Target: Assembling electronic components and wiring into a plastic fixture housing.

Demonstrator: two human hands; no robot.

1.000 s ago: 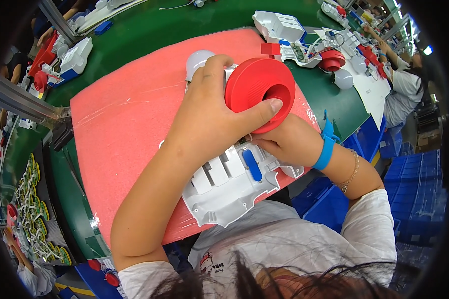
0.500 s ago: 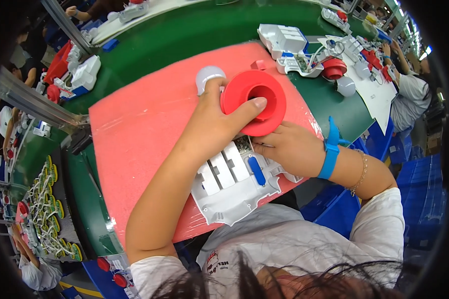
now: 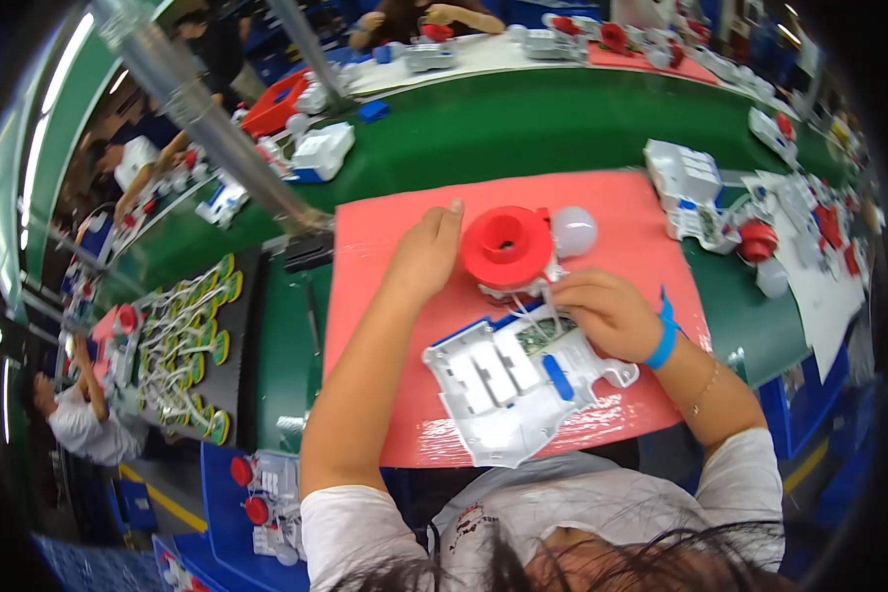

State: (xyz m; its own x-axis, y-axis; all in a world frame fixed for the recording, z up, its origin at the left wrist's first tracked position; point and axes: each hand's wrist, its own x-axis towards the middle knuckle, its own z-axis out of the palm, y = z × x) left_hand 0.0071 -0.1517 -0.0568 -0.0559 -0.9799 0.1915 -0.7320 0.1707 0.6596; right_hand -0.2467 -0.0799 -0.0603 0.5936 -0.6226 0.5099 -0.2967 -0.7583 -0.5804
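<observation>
Pink mat (image 3: 385,222), hands (image 3: 429,249) (image 3: 610,314), red funnel (image 3: 506,245), blurred shirt print (image 3: 472,520)

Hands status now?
Left hand: beside red funnel, nothing visibly held; open or closed unclear.
Right hand: at white wires; grip cannot be told.

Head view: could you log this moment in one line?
left hand: left of red flanged part; right hand: at white wires; white housing: on pink mat; white dome: beside red flanged part

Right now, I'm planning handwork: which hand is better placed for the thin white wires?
The right hand, likely: it's close beside the thin white wires, while the left hand is farther away.
</observation>
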